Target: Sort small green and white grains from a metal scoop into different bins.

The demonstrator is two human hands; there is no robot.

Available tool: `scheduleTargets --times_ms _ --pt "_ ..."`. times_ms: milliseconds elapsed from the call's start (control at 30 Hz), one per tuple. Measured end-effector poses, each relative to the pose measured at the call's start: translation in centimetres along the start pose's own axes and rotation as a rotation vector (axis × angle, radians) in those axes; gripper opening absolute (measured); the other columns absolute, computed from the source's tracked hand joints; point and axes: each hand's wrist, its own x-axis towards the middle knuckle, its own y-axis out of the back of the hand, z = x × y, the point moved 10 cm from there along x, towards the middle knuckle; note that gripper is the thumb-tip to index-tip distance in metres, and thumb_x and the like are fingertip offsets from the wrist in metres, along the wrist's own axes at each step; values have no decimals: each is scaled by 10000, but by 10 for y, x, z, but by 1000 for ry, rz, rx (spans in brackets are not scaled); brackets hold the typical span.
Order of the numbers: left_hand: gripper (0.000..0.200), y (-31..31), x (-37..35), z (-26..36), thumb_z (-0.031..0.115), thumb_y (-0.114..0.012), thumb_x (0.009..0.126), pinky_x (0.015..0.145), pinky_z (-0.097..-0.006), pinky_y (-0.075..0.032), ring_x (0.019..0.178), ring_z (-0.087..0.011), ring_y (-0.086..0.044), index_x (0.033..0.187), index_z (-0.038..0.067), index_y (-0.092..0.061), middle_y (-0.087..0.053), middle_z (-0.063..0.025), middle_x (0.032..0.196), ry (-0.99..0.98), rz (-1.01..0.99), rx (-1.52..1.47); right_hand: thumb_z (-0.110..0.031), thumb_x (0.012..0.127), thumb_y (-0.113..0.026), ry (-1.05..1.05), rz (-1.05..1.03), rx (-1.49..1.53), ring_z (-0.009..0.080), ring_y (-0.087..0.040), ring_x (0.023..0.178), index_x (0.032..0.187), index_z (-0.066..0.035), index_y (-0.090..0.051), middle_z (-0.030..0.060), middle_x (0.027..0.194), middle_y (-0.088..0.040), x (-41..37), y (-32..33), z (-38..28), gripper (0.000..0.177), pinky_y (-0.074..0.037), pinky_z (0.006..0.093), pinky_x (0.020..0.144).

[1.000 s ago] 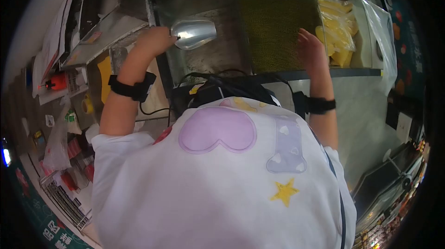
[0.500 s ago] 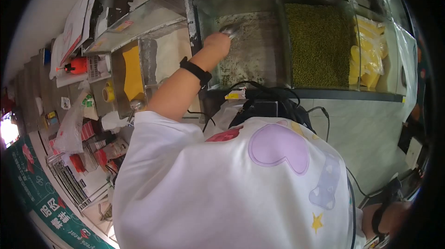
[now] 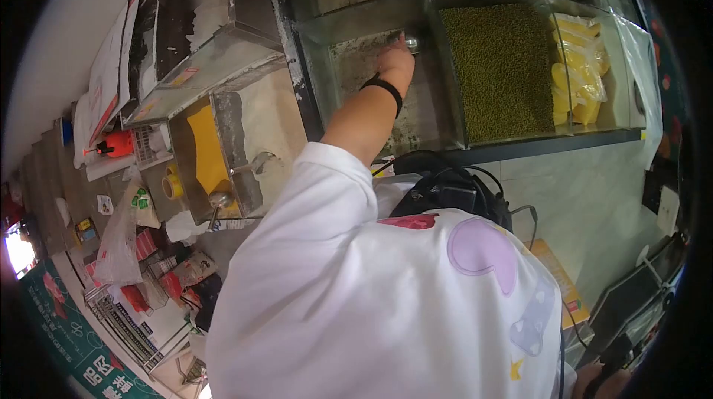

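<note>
My left hand (image 3: 396,60) reaches down into a glass-walled bin (image 3: 434,106) whose floor shows a thin scatter of small dark grains. Its fingers are closed on a shiny metal scoop (image 3: 411,44), only part of which shows. To the right of that bin is a compartment full of green beans (image 3: 501,72), probably mung beans. At the lower right edge of the view my right hand (image 3: 605,382) is dark and partly cut off, so its fingers cannot be made out.
Yellow packages in clear plastic (image 3: 583,76) fill the far-right compartment. On the left are bins of white powder (image 3: 271,117) and yellow grain or meal (image 3: 206,139), with a metal scoop (image 3: 219,200) at the latter's front. A red spray bottle (image 3: 115,144) and plastic bags (image 3: 122,239) stand further left.
My left hand has moved right with the scoop, from the bin's left side toward its middle. My body has turned, and the right hand sits lower at the view's edge.
</note>
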Motion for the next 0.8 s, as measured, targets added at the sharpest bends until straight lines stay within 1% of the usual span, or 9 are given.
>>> scheduleTargets --times_ms 67,133,233,267,367,400,533,600,800 --pt "691 10 -5 4 75 -522 837 769 -393 -497 1003 -307 -564 1428 -14 -175 -535 -188 1176 -7 20 52 -229 926 -515 -47 -21 9 258 -624 826 1201 -42 -288 227 1027 -602 -7 0 5 403 -507 324 688" --pt "733 23 -28 19 99 -595 816 717 -345 -533 1018 -302 -594 1408 -60 -194 -392 -238 1370 -78 -9 -15 -216 924 -520 -88 -40 27 258 -621 842 1178 -16 -340 227 1032 -601 -13 -1 10 370 -502 327 707" --pt "465 -2 -76 50 139 -499 849 671 -383 -515 1043 -239 -557 1301 31 -480 -393 -154 1397 -176 38 286 -197 922 -528 -140 -66 66 258 -616 866 1143 21 -416 227 1039 -600 -23 -5 18 331 -496 330 736" --pt "527 -13 -87 44 130 -510 837 690 -407 -516 1001 -261 -578 1335 -12 -409 -466 -159 1321 -149 -104 -51 -191 921 -530 -158 -78 87 258 -615 874 1131 34 -442 227 1041 -599 -27 -10 21 321 -493 331 745" --pt "603 -2 -115 16 120 -514 827 679 -411 -526 920 -279 -612 1369 -51 -313 -534 -168 1189 -10 -222 -292 -172 918 -538 -237 -149 187 258 -610 898 1097 72 -519 228 1048 -598 -41 -33 38 303 -487 335 774" --pt "797 16 -116 10 69 -628 732 537 -352 -541 771 -275 -644 1383 -111 -205 -575 -225 1040 -73 -116 -100 -165 917 -540 -260 -182 228 258 -609 906 1085 85 -545 228 1050 -598 -45 -47 35 301 -484 336 783" --pt "825 26 -67 -23 42 -641 710 514 -333 -537 750 -273 -650 1389 -105 -195 -574 -222 1036 36 96 -112 -81 931 -481 -289 -183 437 261 -596 936 1096 86 -539 243 1073 -583 -42 -81 17 242 -480 348 805" --pt "696 24 -47 -37 81 -532 822 638 -364 -541 815 -232 -641 1401 -73 -177 -562 -169 1059 123 40 -109 -29 931 -444 -361 -477 225 285 -582 979 1197 82 -476 239 1118 -567 -73 -109 41 290 -477 362 832" --pt "669 -31 -14 -13 110 -521 850 749 -382 -523 1001 -278 -586 1434 48 -200 -510 -195 1224 101 74 113 8 931 -424 -360 -320 467 266 -583 978 1361 9 -322 195 1155 -569 -95 -123 38 442 -468 344 863"
